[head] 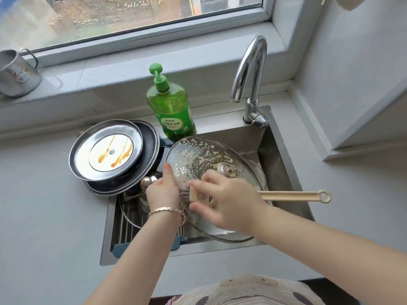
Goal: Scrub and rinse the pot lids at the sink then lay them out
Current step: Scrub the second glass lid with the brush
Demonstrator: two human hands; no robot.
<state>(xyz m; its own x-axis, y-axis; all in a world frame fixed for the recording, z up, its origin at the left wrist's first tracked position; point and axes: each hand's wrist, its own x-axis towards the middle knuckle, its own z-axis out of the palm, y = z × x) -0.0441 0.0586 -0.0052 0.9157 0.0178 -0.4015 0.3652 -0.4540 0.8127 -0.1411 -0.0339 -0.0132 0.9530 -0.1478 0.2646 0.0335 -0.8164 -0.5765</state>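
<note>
A large glass pot lid (196,155), flecked with soap foam, is held tilted over the steel sink (284,155). My left hand (163,190) grips its left rim, thumb on the glass. My right hand (229,201) holds a beige long-handled brush (293,195) with the brush head pressed on the lid near its metal knob (226,169). Two dirty lids (105,150) are stacked on the counter to the left, the top one streaked with brown sauce. Another glass lid (132,214) lies in the sink under my left wrist.
A green dish soap bottle (171,106) stands behind the sink. The chrome tap (251,71) arches over the back right corner, with no water running. A metal mug (15,73) sits on the windowsill at the far left. Grey counter surrounds the sink.
</note>
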